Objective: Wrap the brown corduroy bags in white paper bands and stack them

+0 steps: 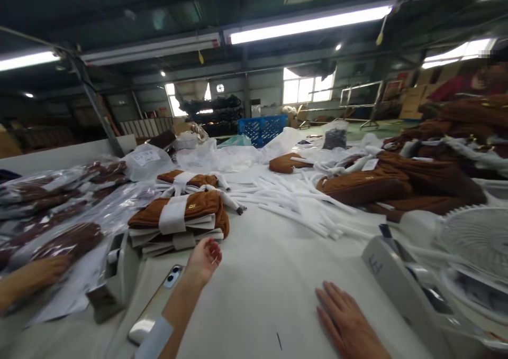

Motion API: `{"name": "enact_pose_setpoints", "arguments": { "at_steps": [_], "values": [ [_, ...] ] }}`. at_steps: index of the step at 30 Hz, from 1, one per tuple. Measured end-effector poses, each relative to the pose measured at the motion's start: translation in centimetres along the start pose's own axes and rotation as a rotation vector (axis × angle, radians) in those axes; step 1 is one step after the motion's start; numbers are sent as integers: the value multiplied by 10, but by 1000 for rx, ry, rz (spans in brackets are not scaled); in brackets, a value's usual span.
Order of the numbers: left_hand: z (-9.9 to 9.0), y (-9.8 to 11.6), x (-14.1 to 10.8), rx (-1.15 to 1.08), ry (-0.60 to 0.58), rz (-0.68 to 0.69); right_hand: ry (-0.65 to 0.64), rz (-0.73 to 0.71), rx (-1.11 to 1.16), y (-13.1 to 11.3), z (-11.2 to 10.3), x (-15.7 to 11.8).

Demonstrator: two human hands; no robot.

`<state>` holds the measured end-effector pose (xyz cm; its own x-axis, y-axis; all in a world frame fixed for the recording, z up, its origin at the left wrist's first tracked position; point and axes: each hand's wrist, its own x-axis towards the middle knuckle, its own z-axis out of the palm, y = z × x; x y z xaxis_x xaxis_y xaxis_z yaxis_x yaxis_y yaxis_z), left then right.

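Note:
My left hand (204, 258) hovers near the front of a stack of brown garments (202, 206), its fingers loosely curled and nothing visible in them. White paper bands wrap the folded pieces, and white sheets show between the layers. Under my left forearm lies a phone (154, 306), partly covered by the arm. My right hand (349, 319) rests flat on the white table (257, 290), fingers stretched out and holding nothing. Beyond both hands is a loose heap of white strips (293, 200).
At left, another person's hand (34, 279) touches a bagged brown garment (71, 240) beside a grey tape dispenser (113, 274). To the right stand another dispenser (405, 279) and a white fan (476, 242). Brown garments (369, 184) lie behind them, near a person (460, 86).

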<state>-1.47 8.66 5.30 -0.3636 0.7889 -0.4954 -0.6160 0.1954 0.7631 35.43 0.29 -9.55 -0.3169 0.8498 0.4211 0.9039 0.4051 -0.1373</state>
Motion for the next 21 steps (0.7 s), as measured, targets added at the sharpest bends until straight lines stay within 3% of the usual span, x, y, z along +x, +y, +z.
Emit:
{"name": "enact_pose_setpoints", "arguments": {
  "at_steps": [8, 16, 21],
  "values": [
    [27, -52, -8, 334, -192, 181, -66, 61, 24, -7, -17, -3],
    [65, -84, 26, 726, -296, 557, 6, -46, -111, 2, -11, -3],
    [89, -106, 42, 974, -389, 685, 112, -151, -179, 11, 1, -7]
  ]
}}
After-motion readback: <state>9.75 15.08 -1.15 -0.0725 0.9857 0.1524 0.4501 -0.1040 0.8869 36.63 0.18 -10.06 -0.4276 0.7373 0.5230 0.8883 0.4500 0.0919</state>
